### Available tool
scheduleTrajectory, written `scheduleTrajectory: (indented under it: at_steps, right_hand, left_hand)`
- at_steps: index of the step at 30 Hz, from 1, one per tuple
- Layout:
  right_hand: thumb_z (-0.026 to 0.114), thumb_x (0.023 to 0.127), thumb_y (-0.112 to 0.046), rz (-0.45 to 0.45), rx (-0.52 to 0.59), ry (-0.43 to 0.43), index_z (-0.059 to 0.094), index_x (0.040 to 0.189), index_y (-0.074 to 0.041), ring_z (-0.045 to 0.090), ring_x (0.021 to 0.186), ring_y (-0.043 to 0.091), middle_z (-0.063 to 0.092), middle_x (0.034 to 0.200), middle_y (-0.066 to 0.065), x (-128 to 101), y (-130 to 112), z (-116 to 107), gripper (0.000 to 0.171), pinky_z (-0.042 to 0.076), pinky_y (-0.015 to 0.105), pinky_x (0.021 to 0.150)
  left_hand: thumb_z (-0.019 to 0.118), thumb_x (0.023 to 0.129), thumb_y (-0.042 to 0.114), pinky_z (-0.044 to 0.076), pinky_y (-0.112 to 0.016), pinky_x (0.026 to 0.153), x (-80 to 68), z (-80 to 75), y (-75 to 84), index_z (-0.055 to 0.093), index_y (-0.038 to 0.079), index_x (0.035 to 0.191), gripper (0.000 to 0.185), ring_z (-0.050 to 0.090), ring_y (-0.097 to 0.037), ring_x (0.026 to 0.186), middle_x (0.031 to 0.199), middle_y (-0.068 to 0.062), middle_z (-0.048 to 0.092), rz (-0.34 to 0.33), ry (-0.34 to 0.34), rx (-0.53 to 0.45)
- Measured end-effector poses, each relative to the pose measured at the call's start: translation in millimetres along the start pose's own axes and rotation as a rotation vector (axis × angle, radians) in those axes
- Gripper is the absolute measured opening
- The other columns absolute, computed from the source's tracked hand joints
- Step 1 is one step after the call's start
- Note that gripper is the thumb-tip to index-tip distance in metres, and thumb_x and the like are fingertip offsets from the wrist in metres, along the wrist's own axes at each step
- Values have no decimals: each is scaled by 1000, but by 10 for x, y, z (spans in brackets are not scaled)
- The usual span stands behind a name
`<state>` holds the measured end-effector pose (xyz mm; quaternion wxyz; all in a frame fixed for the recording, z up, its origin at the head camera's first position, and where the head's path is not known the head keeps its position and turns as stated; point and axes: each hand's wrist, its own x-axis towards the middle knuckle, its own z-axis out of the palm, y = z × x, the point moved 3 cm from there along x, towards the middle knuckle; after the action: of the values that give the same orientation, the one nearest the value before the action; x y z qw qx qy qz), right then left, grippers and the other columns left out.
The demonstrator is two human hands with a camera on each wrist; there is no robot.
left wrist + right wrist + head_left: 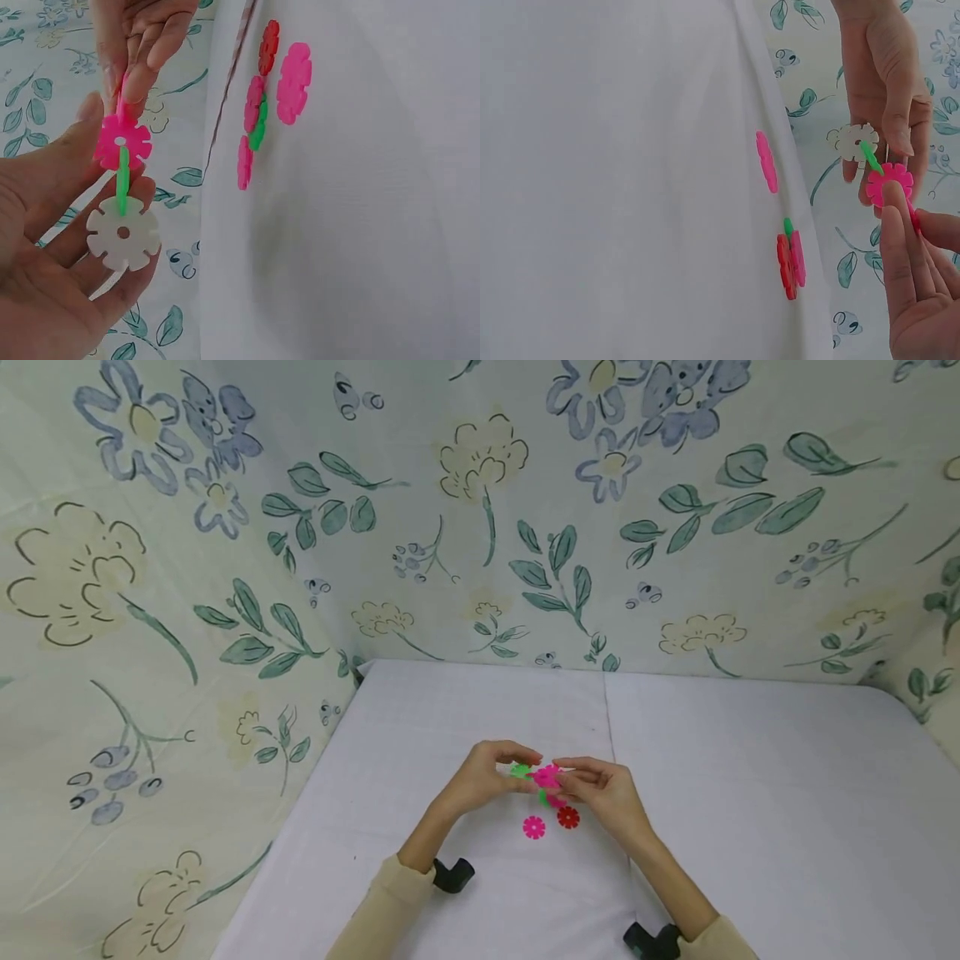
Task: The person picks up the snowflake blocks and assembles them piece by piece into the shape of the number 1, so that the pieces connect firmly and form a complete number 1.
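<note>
My left hand point(501, 775) holds a small cluster point(543, 774) of joined snowflake discs above the white table point(750, 793). In the left wrist view the cluster is a white disc point(122, 232), an edge-on green disc point(121, 180) and a pink disc point(121, 142). My right hand point(592, 783) pinches another pink disc point(120, 94) edge-on against the top of the pink one. Just below the hands a loose pink disc point(533, 827) and a red disc point(567, 817) lie on the table. A small pink and green joined pair point(255, 114) sits beside them.
A floral cloth point(480, 527) forms the walls behind and to the left of the table. A fold line point(609, 718) runs down the tablecloth. Black wrist camera mounts point(452, 874) sit at both wrists near the front edge.
</note>
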<state>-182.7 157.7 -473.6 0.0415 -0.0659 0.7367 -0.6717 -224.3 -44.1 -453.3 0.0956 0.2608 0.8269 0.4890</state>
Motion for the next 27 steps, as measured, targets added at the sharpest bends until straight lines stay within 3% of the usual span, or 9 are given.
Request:
scheduleTrajectory:
  at_steps: [4,9,20,27]
  right_hand:
    - [66,91,-21,69,38,2,61,124,-4,73,90,33,71,105,24,-3,8,19,37,58,31,78]
    - [66,92,-23,146,80,4,58,126,-4,71,94,37,74,104,16,1,14,48,40,58,34,81]
    - [66,92,-22,209,122,-9,57,128,-2,71,95,34,75,101,11,10,15,53,42,57,38,85]
    - [63,94,-30,190,50,-39,57,128,-5,71,96,32,73,106,15,19,29,-13,43,57,38,86]
  left_hand:
    - [80,77,23,51,-31,94,-9,56,54,70,17,117,41,65,-12,103,110,5,72,84,39,66]
    - [80,77,20,54,-21,87,-21,92,97,72,16,115,39,65,-10,100,106,3,73,152,76,70]
    - [79,78,19,55,-20,79,3,81,107,74,14,110,33,66,-9,93,100,5,73,174,72,54]
    - [79,78,23,55,-22,79,-9,14,26,75,17,108,30,64,-8,92,98,8,72,149,79,52]
